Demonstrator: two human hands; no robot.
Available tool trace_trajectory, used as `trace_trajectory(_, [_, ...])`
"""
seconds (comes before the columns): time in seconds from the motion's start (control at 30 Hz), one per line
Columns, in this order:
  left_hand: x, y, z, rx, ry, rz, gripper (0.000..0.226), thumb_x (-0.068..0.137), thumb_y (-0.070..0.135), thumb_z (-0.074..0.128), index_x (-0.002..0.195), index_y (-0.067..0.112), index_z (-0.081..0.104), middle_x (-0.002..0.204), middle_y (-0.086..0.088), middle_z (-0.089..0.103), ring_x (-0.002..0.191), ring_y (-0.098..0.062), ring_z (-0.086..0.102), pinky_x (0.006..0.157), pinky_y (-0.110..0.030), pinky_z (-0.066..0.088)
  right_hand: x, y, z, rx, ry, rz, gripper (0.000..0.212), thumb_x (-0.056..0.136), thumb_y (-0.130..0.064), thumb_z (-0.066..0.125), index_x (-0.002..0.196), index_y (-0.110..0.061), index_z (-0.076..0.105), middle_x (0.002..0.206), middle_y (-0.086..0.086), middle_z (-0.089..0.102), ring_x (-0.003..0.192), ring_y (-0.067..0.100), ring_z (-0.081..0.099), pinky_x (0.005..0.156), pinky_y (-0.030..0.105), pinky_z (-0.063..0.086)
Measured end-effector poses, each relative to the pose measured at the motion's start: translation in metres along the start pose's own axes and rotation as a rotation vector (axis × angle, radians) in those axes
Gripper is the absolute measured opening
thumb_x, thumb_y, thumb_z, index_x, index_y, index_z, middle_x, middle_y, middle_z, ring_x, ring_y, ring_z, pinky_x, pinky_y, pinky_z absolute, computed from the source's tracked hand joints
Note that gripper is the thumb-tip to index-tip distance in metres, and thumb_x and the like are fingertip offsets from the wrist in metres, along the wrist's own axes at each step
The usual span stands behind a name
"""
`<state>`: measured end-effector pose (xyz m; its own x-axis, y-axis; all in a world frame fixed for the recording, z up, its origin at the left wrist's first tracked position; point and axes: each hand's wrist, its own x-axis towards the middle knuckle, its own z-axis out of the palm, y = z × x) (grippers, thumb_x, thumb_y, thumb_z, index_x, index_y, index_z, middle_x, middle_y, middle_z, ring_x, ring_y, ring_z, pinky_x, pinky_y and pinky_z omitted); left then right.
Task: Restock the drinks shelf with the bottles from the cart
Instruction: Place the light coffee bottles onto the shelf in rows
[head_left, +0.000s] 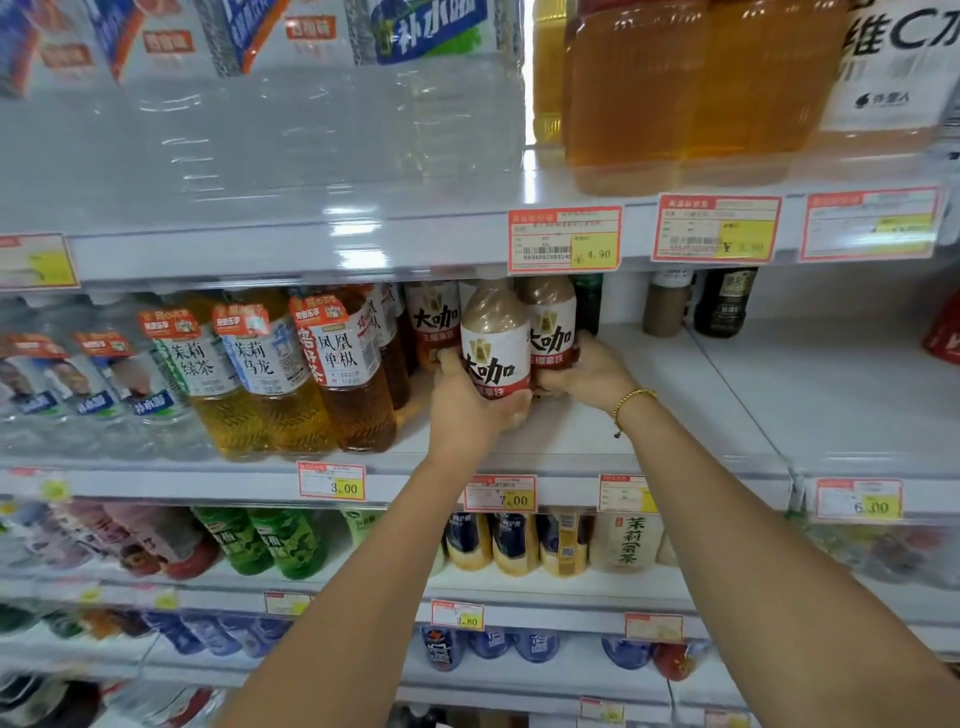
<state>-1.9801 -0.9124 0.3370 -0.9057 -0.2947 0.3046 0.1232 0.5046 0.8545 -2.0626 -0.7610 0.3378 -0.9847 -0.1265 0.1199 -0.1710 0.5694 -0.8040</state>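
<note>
1. Reaching up to the white metal middle shelf (675, 415), the person's left hand (467, 405) was wrapped round the base of a milky-brown plastic coffee bottle with a white-and-red label (496, 353).
2. At that bottle's two o'clock, the right hand (587, 374) clasped a second matching bottle (551, 325). Both stood upright at the shelf board, though I could not tell whether they were resting on it.
3. A third bottle of the same kind (434, 322) already stood at ten o'clock, beside tall amber tea bottles (343, 364).
4. Bare shelf stretched away towards three o'clock, with a dark glossy bottle (724, 304) at the back, so plenty seemed left to fill. The cart was out of sight.
</note>
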Motion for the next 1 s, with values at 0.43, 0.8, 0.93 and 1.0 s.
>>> trace_trajectory(0.43, [0.005,-0.01,-0.016,0.086,0.089,-0.06,0.08,0.067,0.027,0.082,0.128,0.006,0.035,0.124,-0.014,0.047,0.106,-0.026,0.052,0.078,-0.027,0.043,0.027,-0.011,-0.005,-0.161,0.111,0.065,0.043,0.079,-0.029,0.07,0.117,-0.01,0.062,0.124,0.015,0.063,0.114,0.031,0.057,0.085,0.028,0.043])
trace_trajectory(0.8, [-0.008,-0.01,-0.022,0.269,0.059,-0.046,0.064,0.076,0.028,0.071,0.126,0.0,0.04,0.121,-0.017,0.051,0.108,-0.033,0.053,0.081,-0.032,0.044,-0.016,-0.039,0.009,-0.129,0.146,-0.058,0.033,0.084,-0.033,0.062,0.076,-0.001,0.066,0.073,0.01,0.063,0.066,0.018,0.056,0.053,0.022,0.038])
trace_trajectory(0.93, [-0.03,-0.026,-0.041,0.469,-0.002,0.074,0.044,0.085,0.027,0.06,0.124,0.01,0.05,0.108,-0.013,0.063,0.095,-0.033,0.061,0.073,-0.035,0.049,-0.042,-0.059,0.04,0.0,-0.1,-0.134,0.045,0.075,-0.038,0.074,0.108,-0.011,0.062,0.106,0.0,0.068,0.094,0.012,0.063,0.085,0.022,0.051])
trace_trajectory(1.0, [-0.041,-0.032,-0.053,0.53,0.011,0.132,0.029,0.088,0.027,0.056,0.111,0.01,0.061,0.101,-0.012,0.067,0.091,-0.031,0.061,0.073,-0.038,0.052,-0.043,-0.062,0.047,-0.046,-0.078,-0.135,0.058,0.07,-0.038,0.079,0.114,-0.008,0.056,0.117,0.003,0.064,0.106,0.018,0.06,0.09,0.03,0.05])
